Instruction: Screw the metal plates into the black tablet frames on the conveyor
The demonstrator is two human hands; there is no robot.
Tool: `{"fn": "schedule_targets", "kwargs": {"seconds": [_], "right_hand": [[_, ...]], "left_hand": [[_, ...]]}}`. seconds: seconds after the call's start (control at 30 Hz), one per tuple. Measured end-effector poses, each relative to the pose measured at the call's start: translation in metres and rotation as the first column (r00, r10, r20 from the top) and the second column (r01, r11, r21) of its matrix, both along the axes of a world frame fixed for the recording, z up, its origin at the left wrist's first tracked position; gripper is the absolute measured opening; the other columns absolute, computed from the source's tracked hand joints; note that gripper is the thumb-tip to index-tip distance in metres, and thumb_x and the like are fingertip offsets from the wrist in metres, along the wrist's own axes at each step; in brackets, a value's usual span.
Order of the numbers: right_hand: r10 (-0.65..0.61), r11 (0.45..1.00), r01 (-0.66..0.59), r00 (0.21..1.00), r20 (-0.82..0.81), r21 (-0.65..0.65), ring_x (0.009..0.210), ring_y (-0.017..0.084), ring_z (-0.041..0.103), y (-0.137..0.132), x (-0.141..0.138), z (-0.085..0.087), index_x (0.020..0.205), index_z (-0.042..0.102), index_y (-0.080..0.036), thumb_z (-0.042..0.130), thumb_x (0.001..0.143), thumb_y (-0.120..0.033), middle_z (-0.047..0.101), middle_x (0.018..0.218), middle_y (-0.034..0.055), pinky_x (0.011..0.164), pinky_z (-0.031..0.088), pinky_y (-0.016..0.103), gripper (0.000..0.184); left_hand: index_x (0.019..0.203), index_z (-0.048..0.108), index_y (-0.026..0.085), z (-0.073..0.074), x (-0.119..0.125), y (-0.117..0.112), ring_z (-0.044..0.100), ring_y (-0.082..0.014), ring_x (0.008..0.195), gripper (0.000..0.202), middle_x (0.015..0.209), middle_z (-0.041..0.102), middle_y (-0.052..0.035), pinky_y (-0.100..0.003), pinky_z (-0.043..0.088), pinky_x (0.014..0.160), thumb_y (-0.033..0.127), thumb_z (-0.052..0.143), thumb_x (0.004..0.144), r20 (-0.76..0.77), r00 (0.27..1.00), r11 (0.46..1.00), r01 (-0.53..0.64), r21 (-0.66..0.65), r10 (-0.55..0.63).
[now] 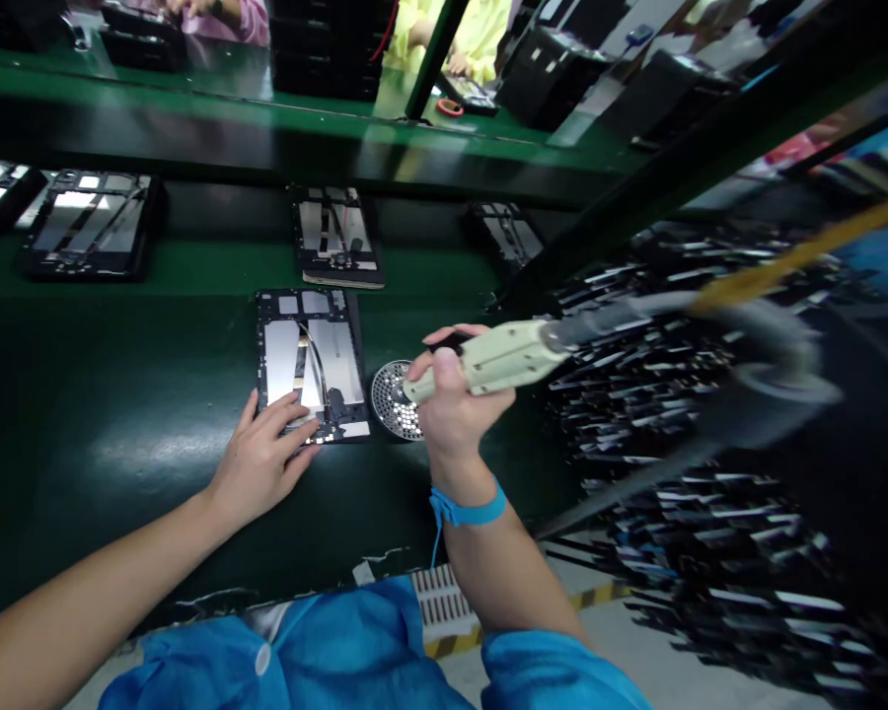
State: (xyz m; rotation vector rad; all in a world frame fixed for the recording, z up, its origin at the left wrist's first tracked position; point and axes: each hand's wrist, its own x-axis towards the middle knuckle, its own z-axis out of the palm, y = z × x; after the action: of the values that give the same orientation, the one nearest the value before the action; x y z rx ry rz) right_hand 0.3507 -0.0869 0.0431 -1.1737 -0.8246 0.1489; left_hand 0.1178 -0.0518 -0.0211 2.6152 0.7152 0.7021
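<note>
1. Main part: opened tablet [277, 345], lying on the green bench [118, 394] in front of the person. Insides up: pale metal plates, a dark cable running down the middle, small boards along the near edge.
2. Left hand [256, 463]: fingers loosely spread, lying over the tablet's near left corner. Not wrapped around anything.
3. Right hand [455, 404]: closed around a pale green handheld tool [507, 355]. Thumb on top, tool tilted, tip pointing left and down.
4. Tool tip is over a round metal dish [392, 399] full of holes. Can't tell if it touches. Dish sits just right of the tablet, partly hidden by the hand.
5. Grey hose [622, 311] at the tool's back end; yellow cord [806, 251] near it, blurred.
6. Blue strap [481, 508] on the right wrist.
7. Three more opened tablets in a row behind: left [89, 232], middle [333, 237], right [507, 232]. The right one is partly behind a dark post.
8. Right side: piles of dark flat parts [681, 532], blurred.
9. Far bench: co-workers in pink [248, 20] and yellow [484, 39].
</note>
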Motion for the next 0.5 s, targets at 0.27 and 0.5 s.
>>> {"fn": "schedule_targets", "kwargs": {"seconds": [0.27,0.5], "right_hand": [[0.462,0.886,-0.462,0.887,-0.015,-0.041,0.061,0.012,0.065,-0.011,-0.065,-0.006,0.117,0.059,-0.027,0.069,0.092,-0.04,0.066,0.101,0.0029,0.058,0.059,0.031,0.029],[0.464,0.882,-0.464,0.886,-0.024,-0.086,0.079,0.02,0.07,-0.007,-0.069,-0.021,0.118,0.061,-0.028,0.071,0.091,-0.042,0.067,0.103,0.0048,0.069,0.064,0.037,0.032]], "left_hand": [[0.129,0.067,0.024,-0.001,0.0,0.001,0.056,-0.033,0.139,0.033,0.132,0.069,-0.0113,-0.067,0.029,0.122,0.028,0.067,0.097,0.016,1.0,0.998,0.017,-0.067,-0.016],[0.128,0.066,0.022,0.0,0.001,0.001,0.054,-0.0323,0.142,0.03,0.137,0.067,-0.0129,-0.066,0.029,0.122,0.03,0.063,0.099,0.0,1.0,0.998,0.02,-0.067,-0.02]]}}
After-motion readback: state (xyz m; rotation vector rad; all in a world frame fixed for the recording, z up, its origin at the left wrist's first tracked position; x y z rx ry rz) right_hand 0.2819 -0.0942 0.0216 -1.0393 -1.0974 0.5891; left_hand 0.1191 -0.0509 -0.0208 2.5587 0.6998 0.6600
